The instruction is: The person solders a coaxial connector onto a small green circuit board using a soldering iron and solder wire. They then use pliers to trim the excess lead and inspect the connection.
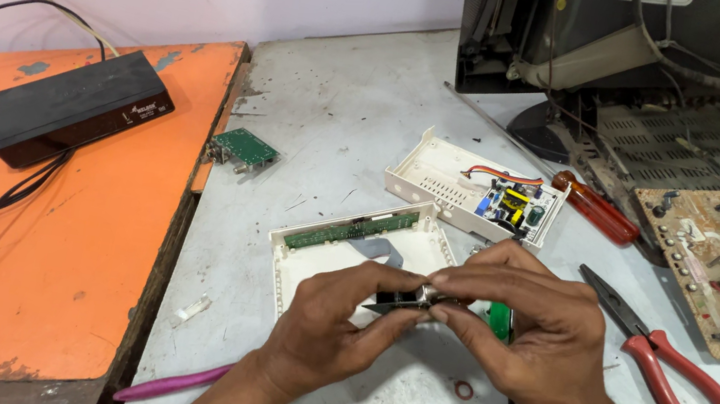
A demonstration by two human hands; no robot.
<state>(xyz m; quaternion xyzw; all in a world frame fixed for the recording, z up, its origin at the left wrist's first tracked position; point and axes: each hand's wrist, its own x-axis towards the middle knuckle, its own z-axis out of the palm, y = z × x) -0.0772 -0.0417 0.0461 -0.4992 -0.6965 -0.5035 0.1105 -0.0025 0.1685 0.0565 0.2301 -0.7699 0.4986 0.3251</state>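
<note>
Two hands meet over near edge of grey tabletop (345, 120): left hand (329, 320) and right hand (534, 336) both pinched shut on small dark metal-ended part (410, 300). White casing already open: lid half (351, 250) under hands, base half with circuit board (475, 193) behind. Red-handled pliers (675, 376), screwdriver (591, 205) lie unused at right. Reassembly not begun.

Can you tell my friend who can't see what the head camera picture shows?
Left hand and right hand pinch a small dark part above an opened white case on a grey workbench. Red-handled pliers lie right.
</note>
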